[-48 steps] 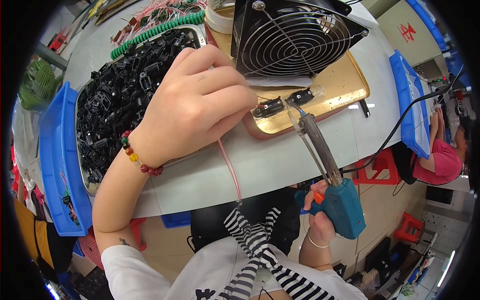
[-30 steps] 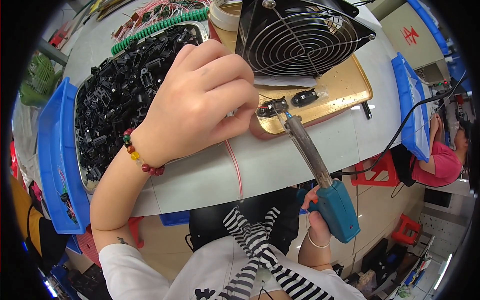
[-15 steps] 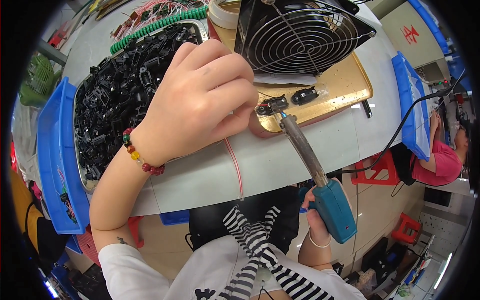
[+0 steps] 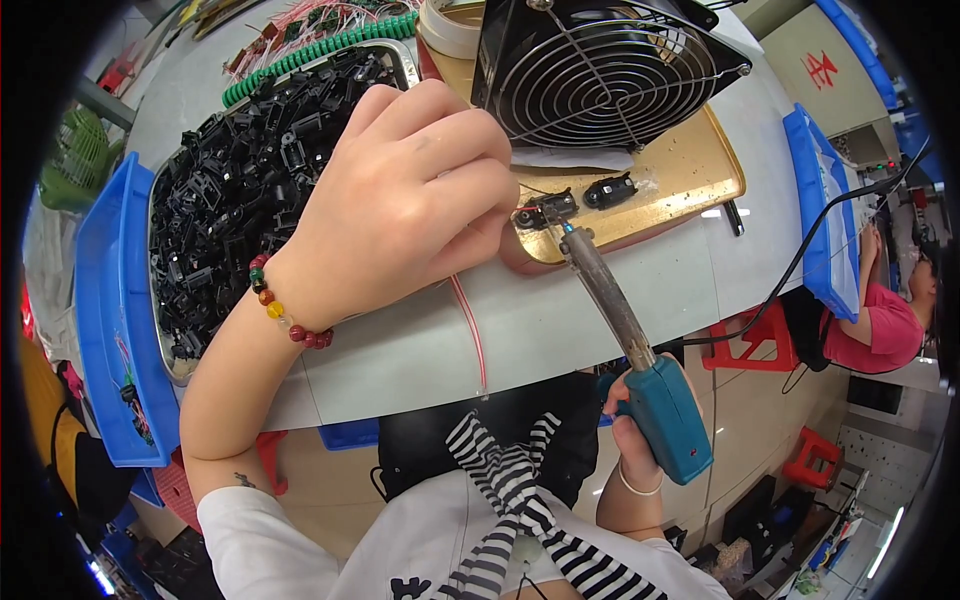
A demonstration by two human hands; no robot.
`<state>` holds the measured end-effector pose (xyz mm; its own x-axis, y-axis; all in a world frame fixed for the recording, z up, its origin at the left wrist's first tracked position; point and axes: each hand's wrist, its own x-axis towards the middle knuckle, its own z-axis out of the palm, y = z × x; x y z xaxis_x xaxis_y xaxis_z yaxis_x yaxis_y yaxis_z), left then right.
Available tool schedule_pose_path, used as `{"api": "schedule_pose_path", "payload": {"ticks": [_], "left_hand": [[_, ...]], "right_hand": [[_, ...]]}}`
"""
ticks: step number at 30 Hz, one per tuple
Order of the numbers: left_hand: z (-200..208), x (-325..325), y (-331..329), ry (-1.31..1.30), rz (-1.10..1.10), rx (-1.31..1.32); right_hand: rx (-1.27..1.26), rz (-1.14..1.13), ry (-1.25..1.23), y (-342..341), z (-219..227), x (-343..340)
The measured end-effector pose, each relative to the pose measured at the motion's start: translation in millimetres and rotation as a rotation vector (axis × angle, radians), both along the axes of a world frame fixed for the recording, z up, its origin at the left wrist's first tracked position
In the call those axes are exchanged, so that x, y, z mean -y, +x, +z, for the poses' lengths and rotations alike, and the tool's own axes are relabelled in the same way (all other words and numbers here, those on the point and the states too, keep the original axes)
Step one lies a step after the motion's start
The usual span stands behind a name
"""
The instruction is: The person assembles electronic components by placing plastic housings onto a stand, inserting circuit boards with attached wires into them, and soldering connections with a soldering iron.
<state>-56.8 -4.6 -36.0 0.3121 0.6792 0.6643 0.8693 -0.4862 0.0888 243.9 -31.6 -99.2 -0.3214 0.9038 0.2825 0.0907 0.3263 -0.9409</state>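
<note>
My left hand [image 4: 405, 205] is closed in a pinch over the near left corner of a gold tray [image 4: 705, 165]. A thin red-and-white wire [image 4: 470, 330] hangs below it onto the table, and a short red end shows beside the fingertips, which are hidden. That end lies at a small black plastic housing [image 4: 555, 206] on the tray. My right hand [image 4: 635, 445] grips the teal handle of a soldering gun [image 4: 668, 420]. Its tip points up at the housing, touching or nearly so. Another black housing [image 4: 610, 190] lies just right of the first.
A black fan [image 4: 610, 90] with a wire guard stands on the tray's far part. At left is a metal tray [image 4: 160, 340] heaped with black plastic parts, beside a blue bin [image 4: 110, 300]. A black cable [image 4: 790, 270] runs right, toward a seated person [image 4: 880, 320].
My left hand has shifted very slightly to the right, closer to the housing. The soldering gun has barely moved, and its tip stays at the housing.
</note>
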Motion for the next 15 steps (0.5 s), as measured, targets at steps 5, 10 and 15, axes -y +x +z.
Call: {"api": "schedule_pose_path", "payload": {"ticks": [5, 10, 15], "left_hand": [[-0.1, 0.2, -0.1, 0.004, -0.005, -0.003], [0.8, -0.1, 0.0, 0.003, -0.011, -0.003], [0.7, 0.0, -0.1, 0.013, -0.014, -0.006]], "right_hand": [[0.03, 0.007, -0.023, -0.5, 3.4, -0.3], [-0.072, -0.037, -0.029, -2.3, -1.6, 3.8], [-0.198, -0.03, -0.085, -0.9, -0.3, 5.1]]}}
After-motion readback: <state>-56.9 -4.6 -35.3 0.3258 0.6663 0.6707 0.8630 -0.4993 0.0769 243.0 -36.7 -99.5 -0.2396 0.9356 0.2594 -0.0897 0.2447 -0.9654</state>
